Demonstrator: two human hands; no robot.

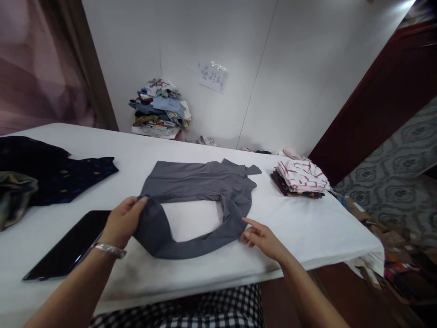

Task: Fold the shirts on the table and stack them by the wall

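Observation:
A grey long-sleeved shirt [201,184] lies partly folded on the white table [300,223], one sleeve curving in a loop toward me. My left hand [123,220], with a silver bracelet on the wrist, pinches the sleeve's cuff end at the left of the loop. My right hand [261,238] rests at the right side of the loop, index finger stretched out and touching the sleeve's edge, the other fingers loosely curled.
A black tablet [70,246] lies at my left. Dark patterned clothes [51,171] sit at the table's left end. A folded stack of clothes [300,178] stands at the right. A heap of clothes [160,109] is against the far wall.

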